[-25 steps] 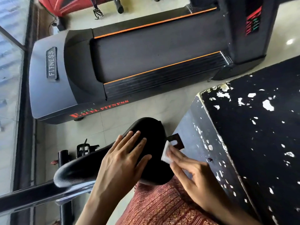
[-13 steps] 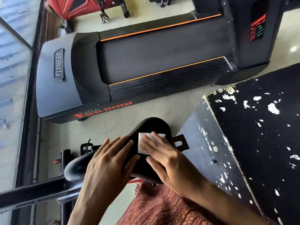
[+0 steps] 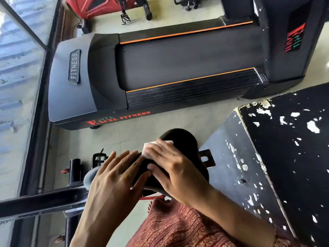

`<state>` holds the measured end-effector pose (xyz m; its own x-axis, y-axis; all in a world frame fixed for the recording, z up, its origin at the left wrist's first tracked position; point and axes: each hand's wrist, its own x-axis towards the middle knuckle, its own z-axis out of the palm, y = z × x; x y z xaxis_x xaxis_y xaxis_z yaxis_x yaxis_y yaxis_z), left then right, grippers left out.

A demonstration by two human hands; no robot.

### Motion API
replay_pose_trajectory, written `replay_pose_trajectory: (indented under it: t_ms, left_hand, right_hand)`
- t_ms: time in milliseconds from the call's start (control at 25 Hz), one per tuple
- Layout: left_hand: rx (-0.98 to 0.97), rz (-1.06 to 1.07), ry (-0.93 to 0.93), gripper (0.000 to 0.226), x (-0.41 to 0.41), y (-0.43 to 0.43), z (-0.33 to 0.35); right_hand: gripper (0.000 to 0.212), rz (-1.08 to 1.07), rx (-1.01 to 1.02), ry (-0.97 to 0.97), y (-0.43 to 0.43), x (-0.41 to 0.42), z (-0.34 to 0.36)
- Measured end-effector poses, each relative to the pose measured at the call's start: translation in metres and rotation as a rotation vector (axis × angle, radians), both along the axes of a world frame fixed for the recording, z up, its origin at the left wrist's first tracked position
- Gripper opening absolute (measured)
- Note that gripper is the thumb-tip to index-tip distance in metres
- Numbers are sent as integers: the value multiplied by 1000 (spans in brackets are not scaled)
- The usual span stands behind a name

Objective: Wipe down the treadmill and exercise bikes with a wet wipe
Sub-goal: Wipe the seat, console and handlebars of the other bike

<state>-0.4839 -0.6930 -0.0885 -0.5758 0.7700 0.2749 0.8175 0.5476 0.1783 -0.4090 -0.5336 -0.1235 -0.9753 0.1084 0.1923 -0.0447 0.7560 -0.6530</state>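
One thin white wet wipe (image 3: pixel 148 147), probably limp and light, lay under the flat right hand (image 3: pixel 176 168) on the black padded saddle (image 3: pixel 187 139); the flat left hand (image 3: pixel 114 177) steadied the saddle.

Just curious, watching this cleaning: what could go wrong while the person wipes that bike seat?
The wet wipe lies mostly under the flat fingers of the right hand, so it might bunch up or slip off the curved bike seat. The left hand rests on the seat's narrow part, so that patch could be missed. A metal bracket sticks out beside the seat; a wide stroke might catch on it.
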Motion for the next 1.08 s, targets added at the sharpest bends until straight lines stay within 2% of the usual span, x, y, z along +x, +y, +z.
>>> replay_pose_trajectory:
  t_ms: [80,160,320,440,600,720,800,880,1000,1080]
  left_hand:
    - [19,14,2,44,0,-5,1]
    - [22,12,15,43,0,-8,0]
    - [36,-12,29,41,-1,-11,-2]
    - [63,-39,45,39,-2,-17,-2]
    - [122,-82,60,37,-1,-28,-4]
    - [132,-115,77,37,0,-36,-9]
    - [142,-136,83,38,-2,-39,-10]
    - [148,-159,86,37,-4,-40,-11]
    - [156,-196,95,36,-8,-43,-14]
    - [164,-220,100,35,-9,-47,-15]
  right_hand:
    - [39,13,-72,12,6,26,-3]
    - [42,-75,-92,-7,25,40,-13]
    - [53,-254,-2,-42,32,7,-16]
    - [46,-110,15,4,-5,-7,-2]
    - [44,76,31,31,-20,45,-3]
    - [42,-32,105,32,5,73,-15]
    - [44,-181,56,20,12,64,-17]
    - [45,-229,61,52,-3,41,-13]
    - [44,-86,58,85,-35,35,-12]
    - [42,23,153,131,-36,61,-19]
